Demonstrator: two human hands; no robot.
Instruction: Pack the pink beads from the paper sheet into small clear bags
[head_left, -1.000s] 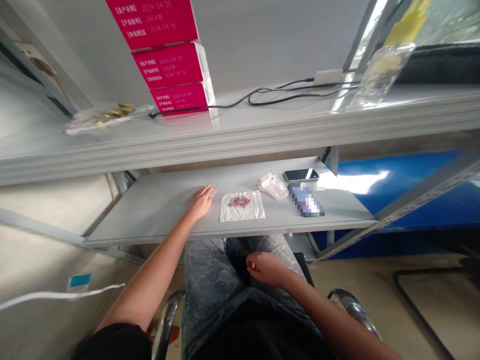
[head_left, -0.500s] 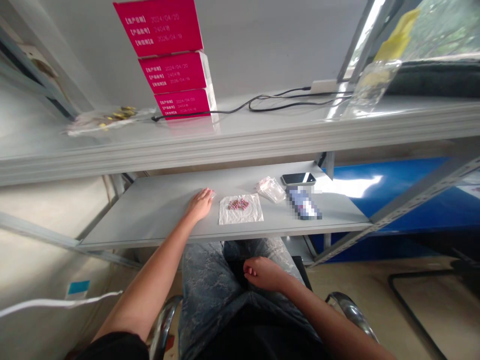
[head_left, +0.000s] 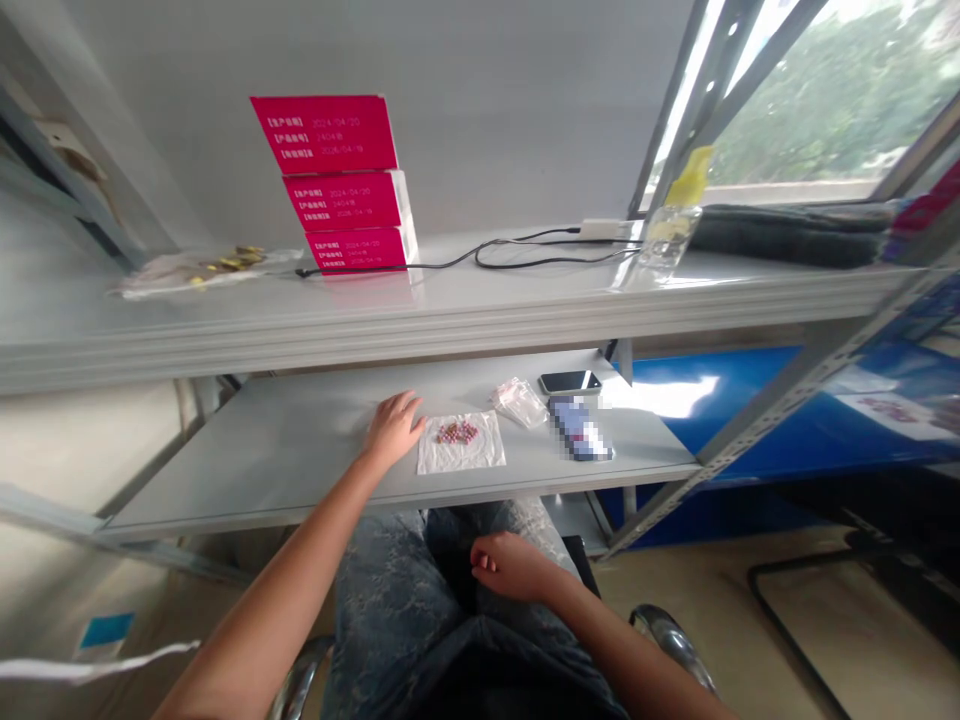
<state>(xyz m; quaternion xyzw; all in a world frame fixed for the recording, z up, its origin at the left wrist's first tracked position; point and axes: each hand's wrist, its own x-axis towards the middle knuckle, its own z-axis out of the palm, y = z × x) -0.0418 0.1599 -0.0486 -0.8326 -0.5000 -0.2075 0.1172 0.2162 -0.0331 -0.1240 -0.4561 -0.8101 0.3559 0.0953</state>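
My left hand [head_left: 394,428] lies on the lower grey shelf [head_left: 285,440], palm down with the fingers apart. Its fingertips are at the left edge of a crumpled white sheet or flat bag [head_left: 461,458]; whether they touch it I cannot tell. On the sheet lies a small heap of pink and brownish beads [head_left: 457,432], perhaps a bracelet. My right hand [head_left: 514,565] rests over my lap below the shelf edge, its fingers curled in and nothing visible in them.
Right of the sheet are clear plastic bags [head_left: 520,402], a phone [head_left: 570,382] and a blurred-out bluish item [head_left: 581,430]. The upper shelf bears stacked red boxes [head_left: 341,200], a black cable [head_left: 480,255], a yellow-topped bottle [head_left: 675,215] and a bag with yellow bits [head_left: 225,265].
The camera view has shifted, showing more on the right. My left hand has moved closer to the white sheet, its fingers more spread. My right hand stays curled on my lap.
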